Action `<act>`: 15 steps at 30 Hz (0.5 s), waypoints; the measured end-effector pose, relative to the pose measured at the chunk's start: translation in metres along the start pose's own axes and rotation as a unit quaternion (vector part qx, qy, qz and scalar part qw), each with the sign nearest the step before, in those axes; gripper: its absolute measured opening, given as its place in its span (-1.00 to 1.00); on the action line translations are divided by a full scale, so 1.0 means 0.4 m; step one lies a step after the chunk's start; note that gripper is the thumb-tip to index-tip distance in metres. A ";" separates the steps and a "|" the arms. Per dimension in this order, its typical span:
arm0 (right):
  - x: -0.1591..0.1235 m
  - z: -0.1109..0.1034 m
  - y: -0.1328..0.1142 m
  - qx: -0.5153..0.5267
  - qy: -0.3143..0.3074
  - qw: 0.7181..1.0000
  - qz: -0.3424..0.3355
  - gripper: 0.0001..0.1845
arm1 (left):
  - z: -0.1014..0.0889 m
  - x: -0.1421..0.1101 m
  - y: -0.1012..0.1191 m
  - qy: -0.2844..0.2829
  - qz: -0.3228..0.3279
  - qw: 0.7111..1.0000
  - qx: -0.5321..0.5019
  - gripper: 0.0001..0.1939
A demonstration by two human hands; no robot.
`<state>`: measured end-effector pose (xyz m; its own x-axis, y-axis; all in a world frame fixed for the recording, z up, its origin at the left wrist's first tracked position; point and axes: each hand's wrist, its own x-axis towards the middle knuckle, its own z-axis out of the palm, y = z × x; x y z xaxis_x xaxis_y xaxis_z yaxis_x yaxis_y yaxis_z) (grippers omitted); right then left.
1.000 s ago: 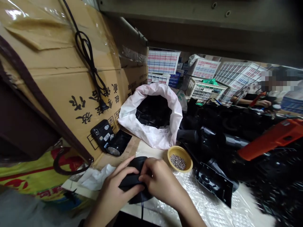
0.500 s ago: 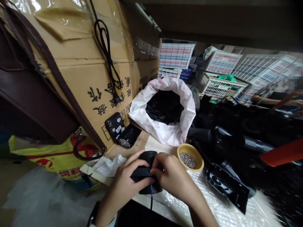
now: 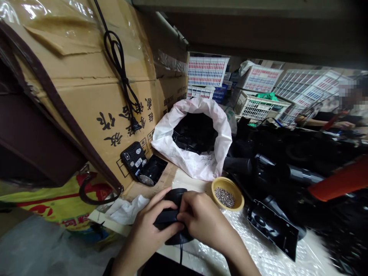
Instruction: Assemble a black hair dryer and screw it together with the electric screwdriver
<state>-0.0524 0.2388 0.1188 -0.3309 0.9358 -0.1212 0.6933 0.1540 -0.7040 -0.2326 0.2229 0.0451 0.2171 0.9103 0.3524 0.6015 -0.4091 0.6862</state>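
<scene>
Both my hands are wrapped round a rounded black plastic part (image 3: 172,216) at the near edge of the bench, and a thin black cord hangs down from it. My left hand (image 3: 151,230) grips it from the left with the thumb across its middle. My right hand (image 3: 202,220) closes on it from the right, fingertips pressed at its centre. A small yellow bowl (image 3: 228,193) of tiny metal screws stands just right of my hands. Bubble wrap (image 3: 258,253) covers the bench under them.
A white sack (image 3: 195,159) of black parts stands behind the bowl. Black housings (image 3: 271,226) pile up at the right beside an orange tool (image 3: 339,180). Cardboard boxes (image 3: 86,103) with a hanging black cable wall the left. A phone (image 3: 133,159) leans there. Another person sits far right.
The view has swung a little from side to side. My hands keep the same grip on the black part, with only small shifts of the fingers.
</scene>
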 end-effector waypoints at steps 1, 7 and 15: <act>0.002 -0.001 0.001 0.002 -0.007 1.000 0.008 -0.86 | 0.000 -0.002 0.000 0.003 0.006 1.000 0.004 -0.79; 0.016 -0.023 0.012 0.118 -0.061 0.990 0.051 -0.81 | 0.002 -0.007 -0.007 0.037 0.084 0.995 0.025 -0.77; 0.027 0.005 0.069 0.168 -0.023 0.977 0.126 -0.40 | -0.014 0.019 -0.063 0.009 0.183 0.981 0.066 -0.80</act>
<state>-0.0381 0.2525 0.0965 -0.2107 0.9138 -0.3472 0.5102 -0.2002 -0.8365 -0.2505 0.2397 0.0338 0.4235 0.7021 0.5724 0.5798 -0.6956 0.4242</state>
